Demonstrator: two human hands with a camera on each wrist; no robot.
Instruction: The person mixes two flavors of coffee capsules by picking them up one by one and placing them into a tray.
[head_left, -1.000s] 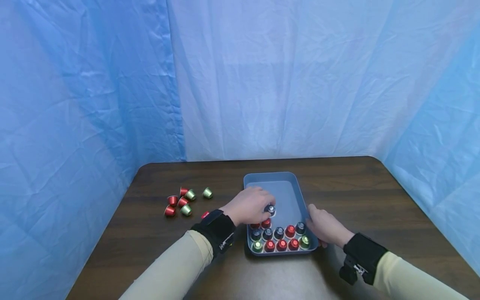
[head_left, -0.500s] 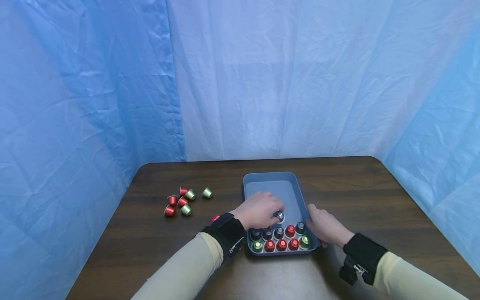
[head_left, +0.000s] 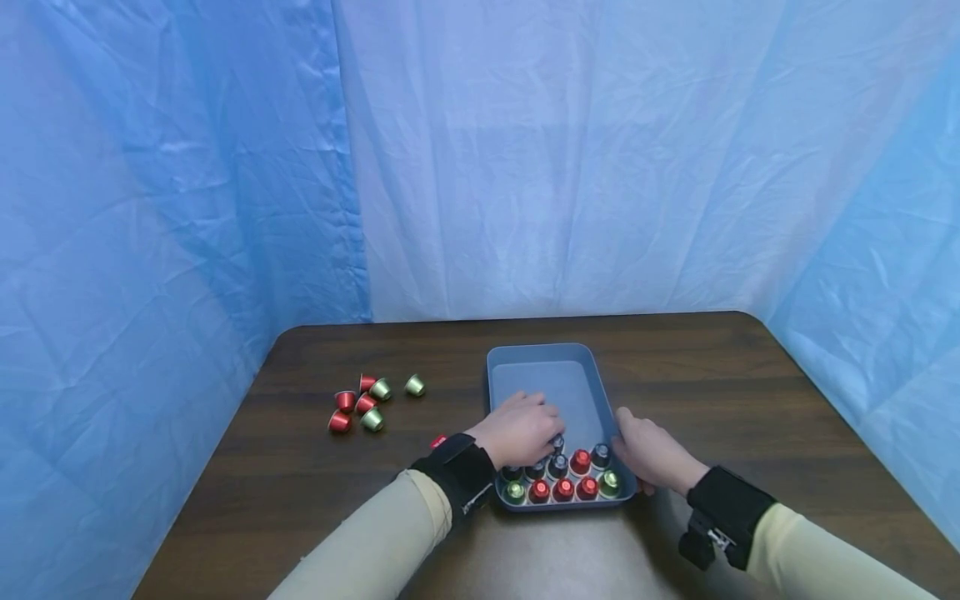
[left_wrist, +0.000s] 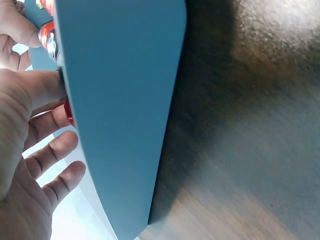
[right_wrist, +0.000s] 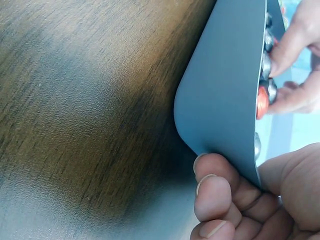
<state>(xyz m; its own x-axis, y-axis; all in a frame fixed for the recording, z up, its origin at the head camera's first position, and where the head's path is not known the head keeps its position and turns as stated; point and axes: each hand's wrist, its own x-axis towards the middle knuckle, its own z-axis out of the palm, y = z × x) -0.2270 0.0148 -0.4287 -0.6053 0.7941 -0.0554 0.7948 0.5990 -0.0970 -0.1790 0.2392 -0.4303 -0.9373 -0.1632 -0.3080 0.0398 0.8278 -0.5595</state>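
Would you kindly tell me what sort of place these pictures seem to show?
Probably a makeshift recording booth: blue sheets hang along the back and both sides of a dark wood-grain table, and the person has black straps on both wrists.

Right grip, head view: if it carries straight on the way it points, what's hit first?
The tray's right wall: the right grip already touches it. Beyond that, the line seems to run over bare tray floor, though depth is hard to judge.
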